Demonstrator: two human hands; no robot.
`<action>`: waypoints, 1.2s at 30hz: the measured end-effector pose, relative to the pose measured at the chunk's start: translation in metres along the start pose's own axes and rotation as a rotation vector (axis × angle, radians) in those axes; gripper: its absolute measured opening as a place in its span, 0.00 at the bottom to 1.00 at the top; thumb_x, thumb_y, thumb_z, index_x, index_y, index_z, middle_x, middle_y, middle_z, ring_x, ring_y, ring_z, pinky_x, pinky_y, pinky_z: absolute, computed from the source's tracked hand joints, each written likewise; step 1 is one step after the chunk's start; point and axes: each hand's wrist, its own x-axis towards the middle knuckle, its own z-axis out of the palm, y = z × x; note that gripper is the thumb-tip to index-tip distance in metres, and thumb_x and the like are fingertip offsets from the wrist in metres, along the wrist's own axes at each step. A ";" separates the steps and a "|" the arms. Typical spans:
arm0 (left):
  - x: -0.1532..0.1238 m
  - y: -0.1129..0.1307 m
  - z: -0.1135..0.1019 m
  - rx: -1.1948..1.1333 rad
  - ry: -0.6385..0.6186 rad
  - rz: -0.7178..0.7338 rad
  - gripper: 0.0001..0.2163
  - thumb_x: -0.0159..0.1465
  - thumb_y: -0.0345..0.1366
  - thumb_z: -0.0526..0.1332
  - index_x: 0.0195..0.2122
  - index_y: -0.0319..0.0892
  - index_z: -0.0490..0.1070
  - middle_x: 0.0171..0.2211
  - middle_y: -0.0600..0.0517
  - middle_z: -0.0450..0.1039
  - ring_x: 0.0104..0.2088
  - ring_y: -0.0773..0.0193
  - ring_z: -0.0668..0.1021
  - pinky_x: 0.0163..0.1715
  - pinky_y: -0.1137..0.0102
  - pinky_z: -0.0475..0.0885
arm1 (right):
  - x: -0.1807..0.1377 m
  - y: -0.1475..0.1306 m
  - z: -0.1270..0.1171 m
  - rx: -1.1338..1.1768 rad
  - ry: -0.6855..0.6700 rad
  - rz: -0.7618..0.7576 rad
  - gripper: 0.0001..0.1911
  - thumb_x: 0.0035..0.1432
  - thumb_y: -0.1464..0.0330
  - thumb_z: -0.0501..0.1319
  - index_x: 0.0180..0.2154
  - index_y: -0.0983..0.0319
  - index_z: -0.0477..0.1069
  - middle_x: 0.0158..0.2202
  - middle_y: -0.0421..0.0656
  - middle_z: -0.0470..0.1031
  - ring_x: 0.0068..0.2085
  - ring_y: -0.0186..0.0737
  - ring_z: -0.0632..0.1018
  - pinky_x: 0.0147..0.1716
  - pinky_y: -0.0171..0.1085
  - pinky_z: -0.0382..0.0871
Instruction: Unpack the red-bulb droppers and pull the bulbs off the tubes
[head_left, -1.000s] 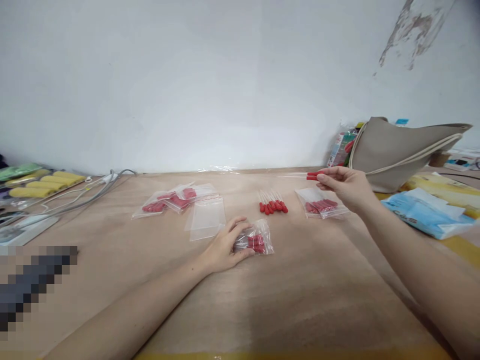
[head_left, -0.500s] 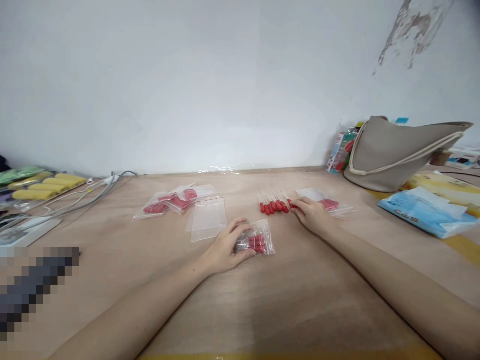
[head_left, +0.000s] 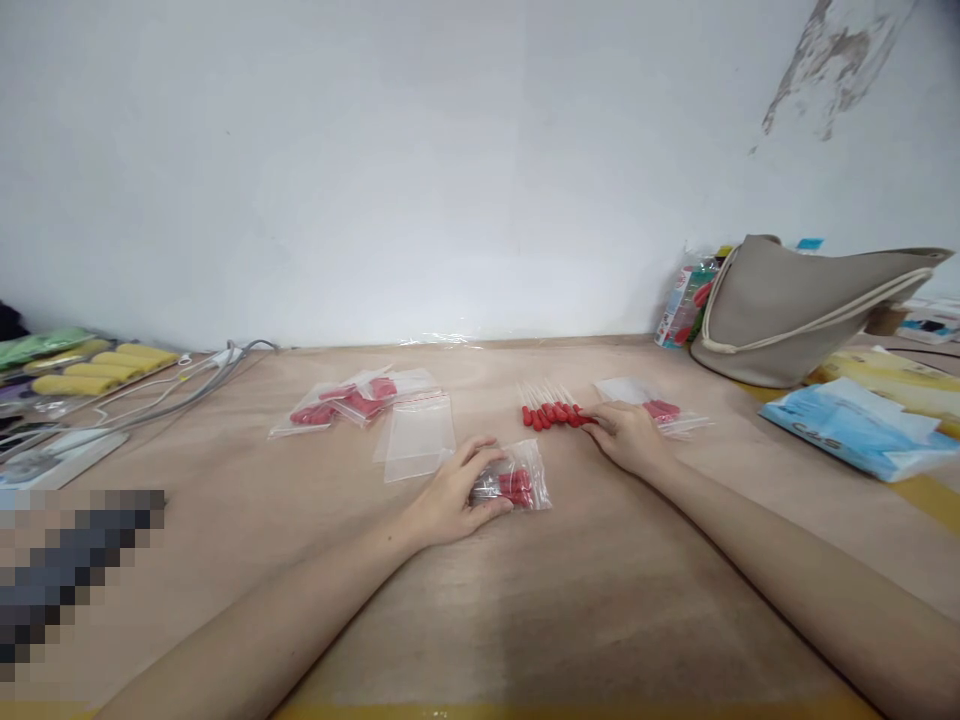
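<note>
Here, a light brown table (head_left: 600,600) runs back to a plain white wall (head_left: 450,150), its paint flaked at 1 o'clock. The left hand (head_left: 457,495) closes fingers and thumb on a small clear bag (head_left: 525,485) of red pieces lying mid-table. The right hand (head_left: 626,435), fingers narrowed, touches the end of a row of red-tipped droppers (head_left: 551,412) at 1 o'clock of that bag; whether it grips one cannot be told. Empty bags (head_left: 420,435) lie at 11 o'clock, a beige tote (head_left: 787,310) at 2 o'clock. Lettering on the blue packet (head_left: 855,425) at 3 o'clock is too blurred to read.
</note>
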 end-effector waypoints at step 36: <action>0.002 0.001 0.002 0.027 0.021 -0.011 0.20 0.61 0.39 0.56 0.54 0.44 0.56 0.54 0.44 0.57 0.54 0.58 0.65 0.53 0.62 0.64 | -0.007 -0.097 -0.006 0.680 -0.485 -0.002 0.18 0.43 0.66 0.66 0.39 0.62 0.69 0.37 0.42 0.72 0.38 0.41 0.72 0.37 0.39 0.65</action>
